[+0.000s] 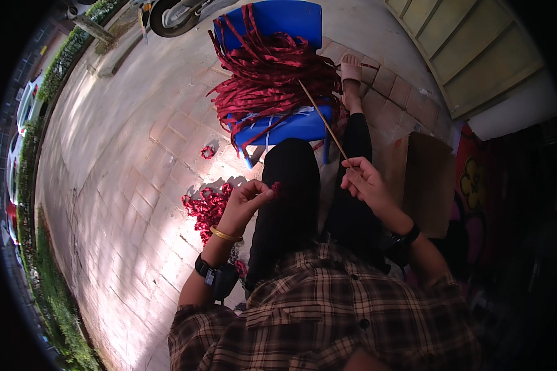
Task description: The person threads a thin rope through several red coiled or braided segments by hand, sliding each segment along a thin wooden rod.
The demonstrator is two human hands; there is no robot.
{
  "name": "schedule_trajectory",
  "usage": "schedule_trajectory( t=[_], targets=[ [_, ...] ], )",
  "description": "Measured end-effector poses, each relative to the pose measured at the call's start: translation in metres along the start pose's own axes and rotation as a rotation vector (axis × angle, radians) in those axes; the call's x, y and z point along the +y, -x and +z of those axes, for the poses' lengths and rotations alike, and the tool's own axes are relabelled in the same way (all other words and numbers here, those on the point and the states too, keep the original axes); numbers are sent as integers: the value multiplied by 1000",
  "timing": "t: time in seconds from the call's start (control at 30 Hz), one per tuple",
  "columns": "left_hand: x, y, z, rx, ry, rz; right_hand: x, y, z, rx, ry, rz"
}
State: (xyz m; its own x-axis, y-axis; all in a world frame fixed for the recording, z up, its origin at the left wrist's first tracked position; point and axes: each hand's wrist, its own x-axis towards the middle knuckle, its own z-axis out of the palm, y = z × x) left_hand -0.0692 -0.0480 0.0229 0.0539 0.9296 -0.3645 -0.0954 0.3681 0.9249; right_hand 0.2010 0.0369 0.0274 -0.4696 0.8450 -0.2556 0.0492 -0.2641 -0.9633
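Between thumb and fingertips, my left hand [249, 200] pinches a small dark red gathered fabric ring [276, 189] over my left thigh. My right hand [363, 180] grips the lower end of a thin wooden stick [325, 121], which slants up and away to the left. Its far tip lies in front of a heap of dark red fabric strips [269, 83]. That heap covers much of a blue plastic chair [278, 132] before me. Below and left of my left hand, many red scrunchie-like rings [208, 204] are piled on the paving.
One loose red ring [207, 152] lies on the brick paving [139, 185] left of the chair. An open cardboard box [424, 185] stands by my right arm. A metal panel [469, 46] rises at the upper right, and a vehicle wheel [174, 18] shows at the top.
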Motion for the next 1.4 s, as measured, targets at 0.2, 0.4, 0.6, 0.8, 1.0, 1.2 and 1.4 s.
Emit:
schedule_trajectory(
  t=[0.2,0.4,0.6,0.8,1.0,1.2,1.4],
  targets=[
    [-46,-1,-71,311,-768,195,9,-5,-15,31,-62,148],
    [-114,-109,-64,313,-134,-18,6,0,-3,-21,-63,214],
    [-151,-180,-36,387,-176,-31,10,13,-8,68,6,283],
    [-94,-133,-11,559,-467,253,14,12,5,55,35,319],
    [-28,-54,46,17,-634,445,-12,-9,41,-17,206,-71],
    [-18,-17,51,-302,-439,472,-21,-13,64,-312,277,-17],
    [-13,-16,22,-4,-344,506,-35,-1,60,-366,289,352]
  ],
)
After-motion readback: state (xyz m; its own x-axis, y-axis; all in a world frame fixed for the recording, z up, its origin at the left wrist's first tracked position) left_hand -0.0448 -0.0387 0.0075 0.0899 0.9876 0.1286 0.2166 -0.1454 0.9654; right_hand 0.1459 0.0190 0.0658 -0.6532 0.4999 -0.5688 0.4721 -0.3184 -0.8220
